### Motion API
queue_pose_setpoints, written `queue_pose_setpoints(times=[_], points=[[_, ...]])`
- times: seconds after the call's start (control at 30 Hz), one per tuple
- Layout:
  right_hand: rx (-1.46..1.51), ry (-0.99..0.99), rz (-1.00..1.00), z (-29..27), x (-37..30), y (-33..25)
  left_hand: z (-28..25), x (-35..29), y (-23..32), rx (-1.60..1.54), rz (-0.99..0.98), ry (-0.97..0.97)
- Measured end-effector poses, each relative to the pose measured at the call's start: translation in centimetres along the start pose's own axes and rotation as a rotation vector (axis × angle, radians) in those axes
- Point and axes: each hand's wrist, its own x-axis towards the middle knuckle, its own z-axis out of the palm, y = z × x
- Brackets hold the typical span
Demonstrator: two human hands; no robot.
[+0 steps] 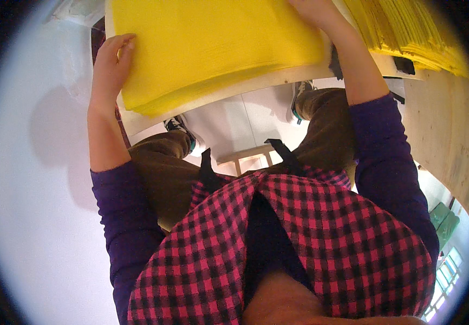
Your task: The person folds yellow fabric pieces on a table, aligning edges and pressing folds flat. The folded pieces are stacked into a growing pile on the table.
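A stack of soft yellow sheets (218, 43), cloth or felt by the look of it, lies on a pale wooden board (234, 91) in front of me. My left hand (111, 67) is at the stack's left edge, with thumb and fingertips pinched together on the top yellow sheet's border. At the far right, my right hand (318, 12) reaches over the same stack. Its fingertips run out past the top of the picture, so their grip is hidden.
A second, thicker pile of yellow sheets (408, 32) stands to the right on a wooden tabletop (440, 108). Black clips or brackets (405, 65) sit at the boards' edges. A white wall (34, 179) rises close on my left. Between my legs is a small wooden frame (251, 158).
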Motion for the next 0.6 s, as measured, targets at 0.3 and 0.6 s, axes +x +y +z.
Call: queue_pose_setpoints(times=[0.3, 0.6], points=[[-0.124, -0.074, -0.078, 0.7, 0.0, 1.2, 0.1, -0.4, 0.0, 0.012, -0.047, -0.022], [-0.150, -0.100, -0.149, 0.1, -0.9, 0.0, -0.8, -1.7, -0.4, -0.052, -0.020, -0.077]])
